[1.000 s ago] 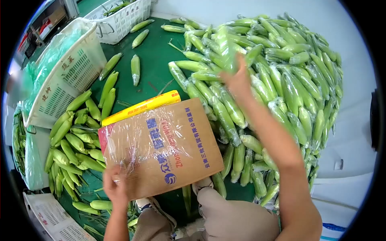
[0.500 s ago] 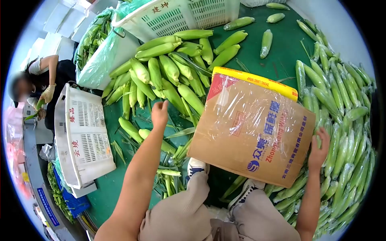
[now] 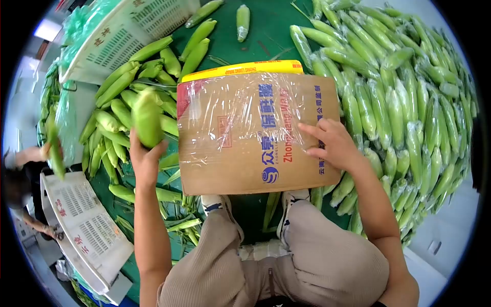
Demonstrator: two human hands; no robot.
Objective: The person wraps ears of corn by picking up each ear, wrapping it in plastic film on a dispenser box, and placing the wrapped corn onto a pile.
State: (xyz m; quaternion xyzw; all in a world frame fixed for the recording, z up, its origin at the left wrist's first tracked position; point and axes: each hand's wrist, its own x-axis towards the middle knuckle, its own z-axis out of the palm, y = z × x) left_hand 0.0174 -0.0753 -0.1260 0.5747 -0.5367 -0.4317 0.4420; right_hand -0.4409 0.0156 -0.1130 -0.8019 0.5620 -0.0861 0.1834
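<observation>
My left hand (image 3: pixel 146 158) holds a green corn cob (image 3: pixel 147 118) upright, its fingers round the lower end, left of the cardboard box. The box (image 3: pixel 225 166) has clear film over its top. My right hand (image 3: pixel 330 143) is over the right part of the box with its fingers spread and nothing in them. Behind the box lies a yellow wrap carton (image 3: pixel 245 68). Unwrapped corn (image 3: pixel 123 112) is heaped on the left. Film-wrapped corn (image 3: pixel 399 102) forms a large pile on the right.
White crates stand at the upper left (image 3: pixel 128 41) and lower left (image 3: pixel 92 225). At the far left a co-worker's hand (image 3: pixel 38 153) is by a corn cob (image 3: pixel 54 146). Loose husks (image 3: pixel 184 225) lie before the box on the green surface (image 3: pixel 266 30).
My left hand, empty half a second ago, has taken a cob and lifted it. My right hand has moved from the box's right edge onto its top. The view has swung right.
</observation>
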